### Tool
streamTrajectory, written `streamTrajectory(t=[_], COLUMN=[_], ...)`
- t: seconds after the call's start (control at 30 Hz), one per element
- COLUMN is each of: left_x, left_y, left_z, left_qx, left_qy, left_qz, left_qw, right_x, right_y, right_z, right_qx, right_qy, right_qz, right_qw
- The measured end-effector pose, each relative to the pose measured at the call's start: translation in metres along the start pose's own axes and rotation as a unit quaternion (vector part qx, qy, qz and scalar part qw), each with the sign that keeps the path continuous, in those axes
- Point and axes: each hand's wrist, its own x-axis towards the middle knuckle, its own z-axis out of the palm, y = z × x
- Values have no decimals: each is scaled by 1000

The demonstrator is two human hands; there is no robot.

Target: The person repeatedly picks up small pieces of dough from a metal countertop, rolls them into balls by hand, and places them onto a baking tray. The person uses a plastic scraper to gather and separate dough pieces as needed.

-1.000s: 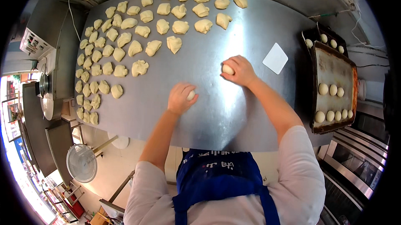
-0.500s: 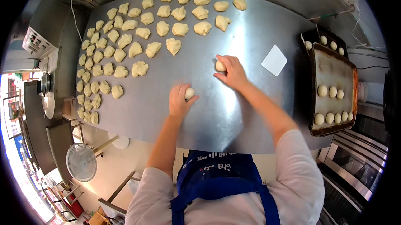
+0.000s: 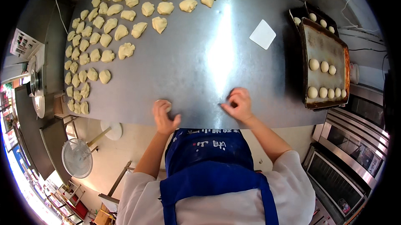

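My left hand [image 3: 166, 117] is cupped on the steel table near its front edge, slightly blurred. A pale dough ball [image 3: 168, 107] shows in part under its fingers. My right hand [image 3: 239, 104] lies to the right of it, fingers curled down toward the tabletop. Whatever is under that palm is hidden. Many irregular dough pieces [image 3: 126, 50] are spread over the left and far parts of the table, apart from both hands.
A white dough scraper [image 3: 263, 34] lies flat on the steel table [image 3: 184, 58], right of centre. At the right, a dark-rimmed baking tray [image 3: 326, 45] carries several round dough balls [image 3: 313, 64], with another tray behind it. A fan [image 3: 77, 158] stands at the lower left.
Both hands have drawn back toward the table's front edge. The right hand's dough ball, seen before, is now hidden. The view has shifted, so the table appears higher.
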Motion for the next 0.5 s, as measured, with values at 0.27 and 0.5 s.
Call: streamTrajectory(t=[0.27,0.5], left_x=[118,53], left_y=[-72,-46], left_z=[45,17], left_qx=[4,-90], left_qy=[-97,6], left_qz=[111,58], left_qw=[989,994], right_x=[127,59], right_y=[58,42], right_z=[26,11], right_qx=[-130,9], right_qy=[-51,20], right_qz=[-248,-102], right_qw=[959,995])
